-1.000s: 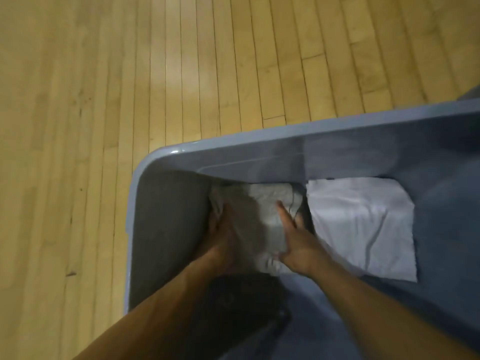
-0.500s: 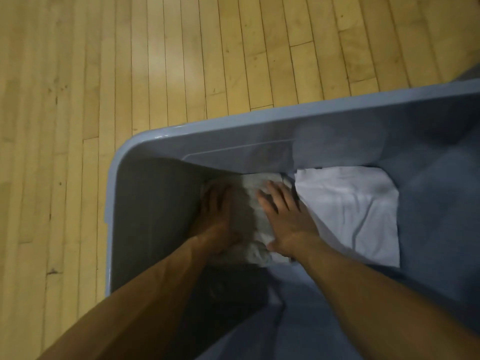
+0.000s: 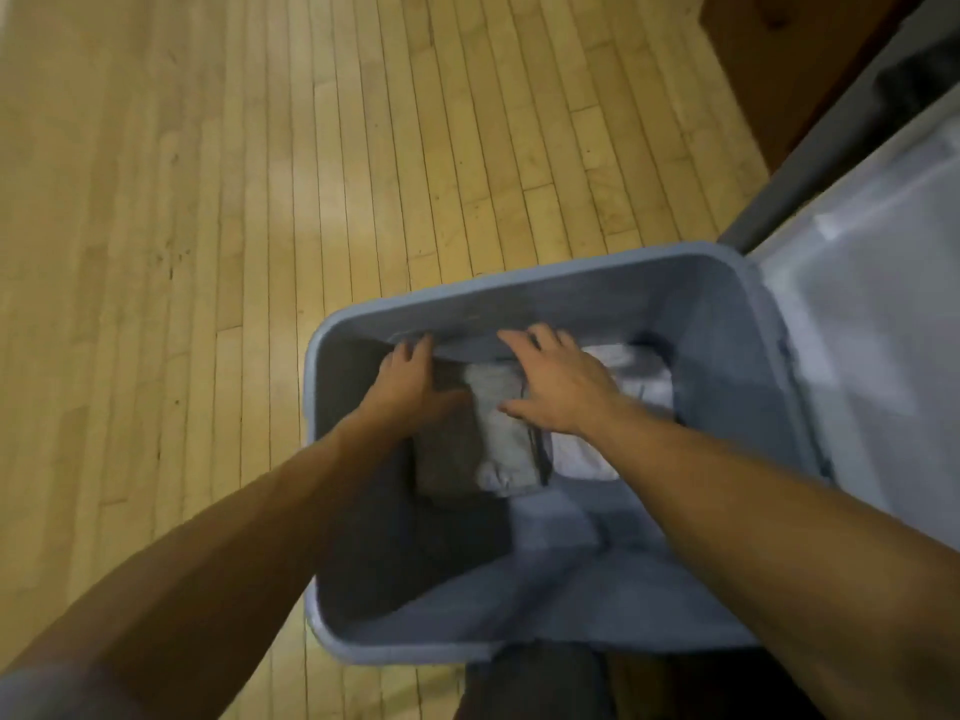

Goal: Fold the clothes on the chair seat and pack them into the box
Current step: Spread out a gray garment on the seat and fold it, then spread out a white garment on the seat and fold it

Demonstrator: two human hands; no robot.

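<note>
A blue-grey plastic box (image 3: 332, 335) stands on the wooden floor below me. At its bottom lies a folded light grey garment (image 3: 501, 433), half in shadow on its left side. Beside it on the right lies a folded white garment (image 3: 639, 376). My left hand (image 3: 405, 376) is inside the box over the far left end of the grey garment, fingers extended toward the far wall. My right hand (image 3: 556, 381) hovers with spread fingers over the gap between the two garments. Neither hand holds anything.
A translucent white lid or bin (image 3: 872, 304) lies against the box's right side. A dark wooden piece of furniture (image 3: 800, 59) stands at the top right. Wooden floor (image 3: 208, 200) stretches left and beyond the box. My dark trouser leg (image 3: 535, 683) shows at the bottom edge.
My hands have lifted off the grey garment and moved toward the far wall with fingers spread. The view has pulled back, so the whole box shows.
</note>
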